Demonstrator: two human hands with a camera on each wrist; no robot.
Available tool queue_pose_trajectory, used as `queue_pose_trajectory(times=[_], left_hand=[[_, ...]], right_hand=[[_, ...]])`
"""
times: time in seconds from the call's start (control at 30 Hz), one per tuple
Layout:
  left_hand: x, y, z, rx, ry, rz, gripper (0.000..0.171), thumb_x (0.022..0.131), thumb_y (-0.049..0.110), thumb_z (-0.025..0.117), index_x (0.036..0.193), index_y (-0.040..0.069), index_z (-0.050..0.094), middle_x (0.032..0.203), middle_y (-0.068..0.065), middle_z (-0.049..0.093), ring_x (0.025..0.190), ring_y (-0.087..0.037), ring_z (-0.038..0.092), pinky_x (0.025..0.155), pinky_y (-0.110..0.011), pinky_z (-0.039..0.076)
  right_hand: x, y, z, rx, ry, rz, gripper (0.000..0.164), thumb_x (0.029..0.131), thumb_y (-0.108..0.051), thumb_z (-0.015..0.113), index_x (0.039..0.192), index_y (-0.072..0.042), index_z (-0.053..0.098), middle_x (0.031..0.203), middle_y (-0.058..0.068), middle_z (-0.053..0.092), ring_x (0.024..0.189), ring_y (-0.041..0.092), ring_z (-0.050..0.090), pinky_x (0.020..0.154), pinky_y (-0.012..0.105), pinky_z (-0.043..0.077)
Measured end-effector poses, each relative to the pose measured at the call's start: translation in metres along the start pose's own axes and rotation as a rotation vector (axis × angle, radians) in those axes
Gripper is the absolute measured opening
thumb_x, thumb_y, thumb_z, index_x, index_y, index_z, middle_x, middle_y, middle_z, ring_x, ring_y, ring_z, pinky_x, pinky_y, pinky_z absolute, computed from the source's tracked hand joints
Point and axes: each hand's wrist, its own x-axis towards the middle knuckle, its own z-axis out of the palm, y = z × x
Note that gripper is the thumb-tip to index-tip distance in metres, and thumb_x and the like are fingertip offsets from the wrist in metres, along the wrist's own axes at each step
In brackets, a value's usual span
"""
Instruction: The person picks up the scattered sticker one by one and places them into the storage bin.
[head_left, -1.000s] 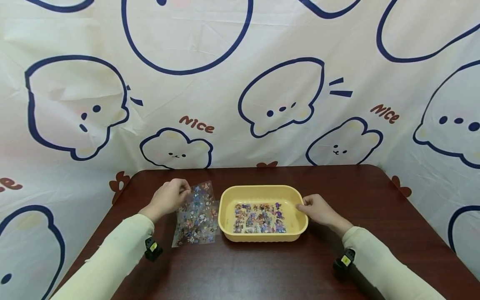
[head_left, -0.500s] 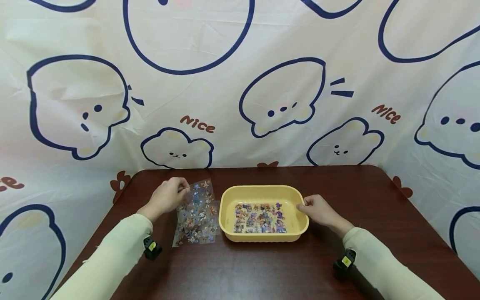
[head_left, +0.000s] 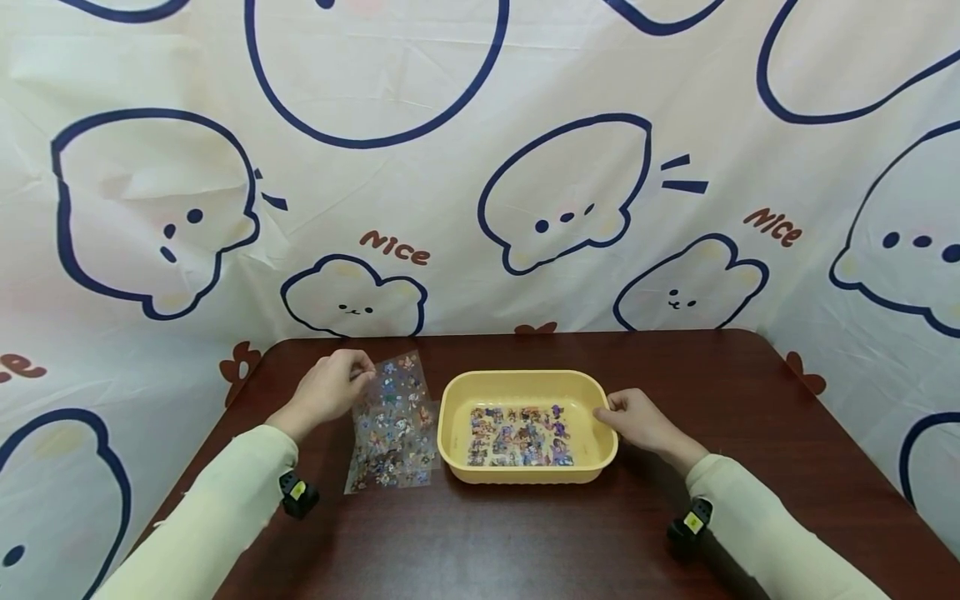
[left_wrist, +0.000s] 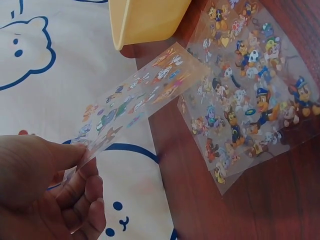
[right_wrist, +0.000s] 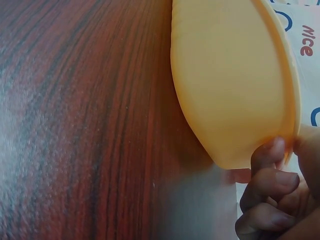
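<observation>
Left hand point(head_left: 324, 390) pinched a clear sticker sheet point(left_wrist: 135, 95) by its far edge, thumb on top; sheet tilted up, lower end over more sticker sheets point(left_wrist: 245, 95) lying on the table point(head_left: 517, 542). Couldn't tell if they touched. Right hand point(head_left: 645, 421) gripped the right end of the yellow tub point(head_left: 517, 382) at the rim. Tub stood upright just right of the sheets, its left wall the obstacle on that side; printed pieces point(head_left: 520, 437) showed on its floor. Black wrist units point(head_left: 298, 493) sat on both sleeves. Cartoon backdrop point(head_left: 442, 200) rose behind the far table edge and along both sides, capping reach past the tub. Far edge ran near the left hand. Most room was toward the near side, with more tabletop right of the tub, partly under the right forearm.
</observation>
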Motion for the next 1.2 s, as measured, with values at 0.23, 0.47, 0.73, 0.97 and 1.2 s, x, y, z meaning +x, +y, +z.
queue_pose_trajectory(times=[0.23, 0.47, 0.73, 0.97, 1.2], left_hand=[[0.001, 0.002, -0.004, 0.005, 0.000, -0.001, 0.014, 0.101, 0.012, 0.058, 0.102, 0.003, 0.068, 0.075, -0.007, 0.065, 0.058, -0.017, 0.050, 0.053, -0.032, 0.038], [0.002, 0.004, -0.009, 0.027, 0.000, -0.003, 0.015, 0.102, 0.014, 0.058, 0.103, 0.003, 0.069, 0.080, -0.008, 0.067, 0.061, -0.017, 0.051, 0.055, -0.032, 0.039], [0.001, 0.007, -0.015, 0.039, 0.002, -0.010, 0.016, 0.102, 0.014, 0.058, 0.105, 0.003, 0.069, 0.090, -0.012, 0.071, 0.065, -0.018, 0.056, 0.061, -0.033, 0.043], [-0.001, 0.010, -0.018, 0.049, 0.002, -0.002, 0.016, 0.102, 0.014, 0.058, 0.105, 0.002, 0.068, 0.092, -0.013, 0.072, 0.067, -0.018, 0.057, 0.062, -0.033, 0.044], [-0.003, 0.014, -0.022, 0.036, 0.009, 0.014, 0.016, 0.103, 0.014, 0.057, 0.106, 0.002, 0.068, 0.090, -0.012, 0.071, 0.066, -0.018, 0.056, 0.062, -0.033, 0.044]], right_hand=[[-0.002, -0.002, 0.001, 0.003, 0.002, -0.004, 0.031, 0.100, -0.015, 0.059, 0.071, -0.007, 0.051, 0.058, -0.003, 0.050, 0.052, 0.008, 0.047, 0.048, 0.022, 0.037], [-0.002, 0.000, 0.000, 0.003, 0.001, -0.030, 0.030, 0.100, -0.013, 0.059, 0.072, -0.005, 0.052, 0.057, -0.003, 0.051, 0.050, 0.008, 0.046, 0.047, 0.021, 0.037], [-0.001, 0.001, 0.000, 0.002, -0.007, -0.051, 0.031, 0.100, -0.013, 0.059, 0.071, -0.005, 0.051, 0.056, -0.004, 0.050, 0.050, 0.007, 0.046, 0.048, 0.021, 0.037], [0.000, 0.002, 0.000, -0.003, -0.004, -0.046, 0.031, 0.100, -0.012, 0.058, 0.071, -0.005, 0.052, 0.057, -0.003, 0.051, 0.051, 0.009, 0.048, 0.048, 0.021, 0.038], [0.000, 0.002, 0.000, 0.003, -0.007, -0.037, 0.030, 0.100, -0.012, 0.058, 0.071, -0.004, 0.053, 0.057, -0.002, 0.052, 0.051, 0.010, 0.048, 0.048, 0.021, 0.038]])
